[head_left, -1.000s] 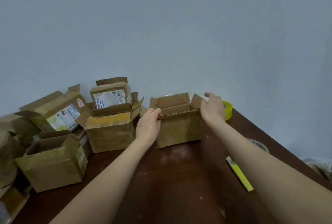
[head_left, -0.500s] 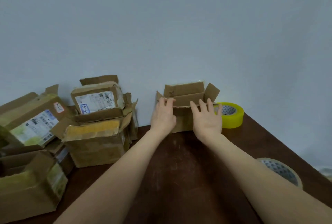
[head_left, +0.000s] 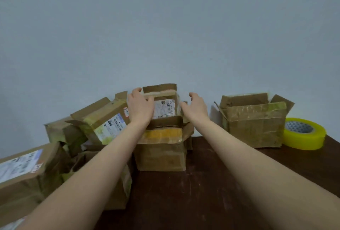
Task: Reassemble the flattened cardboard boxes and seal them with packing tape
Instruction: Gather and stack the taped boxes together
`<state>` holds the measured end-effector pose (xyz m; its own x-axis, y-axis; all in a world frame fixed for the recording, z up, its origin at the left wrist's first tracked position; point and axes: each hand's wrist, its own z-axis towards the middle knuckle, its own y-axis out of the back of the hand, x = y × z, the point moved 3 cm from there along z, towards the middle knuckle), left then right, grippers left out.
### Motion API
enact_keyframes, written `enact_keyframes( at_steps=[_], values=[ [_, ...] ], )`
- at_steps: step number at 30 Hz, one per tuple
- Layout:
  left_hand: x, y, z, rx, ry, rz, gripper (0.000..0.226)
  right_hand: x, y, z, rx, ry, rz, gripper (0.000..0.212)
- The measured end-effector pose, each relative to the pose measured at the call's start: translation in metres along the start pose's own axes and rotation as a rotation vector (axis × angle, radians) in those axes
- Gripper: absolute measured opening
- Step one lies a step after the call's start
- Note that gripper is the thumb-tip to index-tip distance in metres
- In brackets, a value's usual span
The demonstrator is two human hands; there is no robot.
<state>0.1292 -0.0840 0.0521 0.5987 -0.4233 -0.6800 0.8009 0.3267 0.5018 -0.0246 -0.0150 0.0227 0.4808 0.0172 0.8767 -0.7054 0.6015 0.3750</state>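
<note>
Small labelled box (head_left: 165, 109) sits atop a yellow-taped box (head_left: 161, 148). The left hand's (head_left: 140, 108) fingers curl over its left edge. The right hand's (head_left: 195, 107) fingers are spread loosely just beside its right side. Further right of it stand an open box (head_left: 253, 126) and a tape roll (head_left: 303, 135).

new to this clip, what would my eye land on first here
The left hand and the open right hand flank a small brown cardboard box with a white shipping label, perched on a larger taped brown box in the middle of the view. A yellow roll of packing tape stands out at the far right, beside an open-flapped brown box.
</note>
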Motion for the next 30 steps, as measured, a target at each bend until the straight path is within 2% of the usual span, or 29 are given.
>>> enact_keyframes(
  at_steps=[3, 6, 8, 10, 13, 16, 20, 23, 27, 30],
  values=[
    [0.019, 0.002, 0.027, 0.115, 0.143, -0.019, 0.057, 0.010, -0.019, 0.021, 0.057, -0.122, 0.110, 0.067],
    [0.023, -0.008, 0.032, 0.254, 0.199, -0.068, 0.059, 0.013, -0.031, 0.032, 0.142, -0.175, 0.214, 0.062],
    [0.019, -0.010, 0.031, 0.245, 0.207, -0.172, 0.061, 0.016, -0.032, 0.032, 0.132, -0.157, 0.301, 0.053],
    [0.013, -0.005, 0.030, 0.153, 0.175, -0.309, 0.064, 0.017, -0.022, 0.029, 0.014, -0.102, 0.333, 0.053],
    [-0.007, 0.013, 0.017, 0.144, 0.012, -0.405, 0.070, 0.019, 0.004, 0.015, -0.079, -0.078, 0.405, 0.053],
    [-0.030, 0.031, -0.012, 0.257, -0.242, -0.222, 0.065, 0.018, 0.034, -0.011, -0.089, -0.147, 0.429, 0.055],
    [-0.039, 0.048, -0.066, 0.278, -0.353, -0.053, 0.053, 0.010, 0.074, -0.055, -0.123, -0.144, 0.289, 0.041],
    [-0.043, 0.053, -0.115, 0.209, -0.536, 0.062, 0.048, -0.003, 0.097, -0.093, -0.150, -0.135, 0.163, 0.040],
    [-0.049, 0.059, -0.161, 0.103, -0.858, 0.234, 0.044, -0.014, 0.125, -0.129, -0.122, -0.174, 0.053, 0.054],
    [-0.060, 0.064, -0.175, 0.102, -0.949, 0.258, 0.044, -0.016, 0.139, -0.146, -0.057, -0.162, -0.067, 0.053]
  ],
)
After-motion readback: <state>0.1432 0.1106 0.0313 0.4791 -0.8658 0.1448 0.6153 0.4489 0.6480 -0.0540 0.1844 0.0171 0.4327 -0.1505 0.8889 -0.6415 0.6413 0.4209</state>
